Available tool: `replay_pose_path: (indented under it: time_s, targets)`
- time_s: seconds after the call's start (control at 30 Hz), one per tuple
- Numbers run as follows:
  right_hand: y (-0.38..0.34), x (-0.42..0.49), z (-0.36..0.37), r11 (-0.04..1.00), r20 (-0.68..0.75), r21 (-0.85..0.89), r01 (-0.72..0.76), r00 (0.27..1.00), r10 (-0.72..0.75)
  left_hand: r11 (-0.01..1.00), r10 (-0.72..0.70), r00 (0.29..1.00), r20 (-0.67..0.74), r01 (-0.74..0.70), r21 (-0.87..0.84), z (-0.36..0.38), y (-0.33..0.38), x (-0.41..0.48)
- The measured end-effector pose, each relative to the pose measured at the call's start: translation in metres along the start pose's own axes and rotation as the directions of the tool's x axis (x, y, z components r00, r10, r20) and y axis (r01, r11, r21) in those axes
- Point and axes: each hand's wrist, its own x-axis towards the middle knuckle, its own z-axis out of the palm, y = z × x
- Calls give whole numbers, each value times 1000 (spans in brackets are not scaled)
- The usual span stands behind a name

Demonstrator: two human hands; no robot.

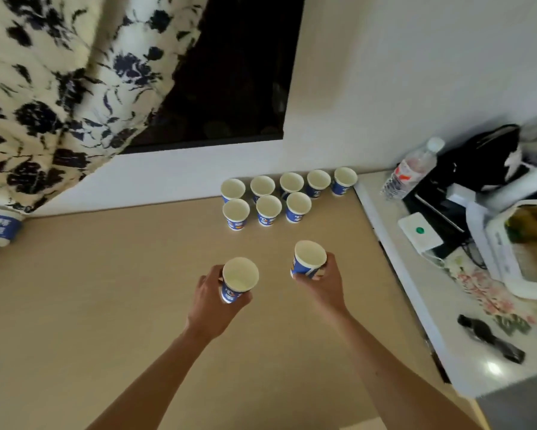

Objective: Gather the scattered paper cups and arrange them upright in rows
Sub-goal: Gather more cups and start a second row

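A blue-and-white paper cup [239, 277] is being gripped around its side by the left hand [212, 301], fingers curled about the wall, mouth facing up. A second paper cup [310, 258] is being grasped in the same way by the right hand [324, 287], and is being held slightly tilted, a little farther forward than the first. Both cups are being carried above the beige table [105, 321], well apart from each other and short of the cups already arranged.

At the far side of the table, against the wall, a back row [292, 183] of five upright cups is being kept, with a front row [268, 209] of three upright cups just before it, beneath its left part. One stray cup [0, 226] is being left at the table's far left edge, under the floral curtain [43, 88]; its posture cannot be told. A water bottle [413, 172] is being kept on the white counter [447, 336] to the right.
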Motion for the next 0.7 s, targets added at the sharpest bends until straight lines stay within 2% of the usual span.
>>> replay_pose_path:
  time_s: [0.27, 0.7]
  targets:
    - [3, 92, -49, 993, -29, -97, 66, 997, -69, 1000, -18, 1000, 7, 18, -17, 56, 50, 18]
    - [12, 198, -26, 982, -14, -151, 109, 994, -112, 992, -109, 991, -81, 114, 61, 49, 39, 27]
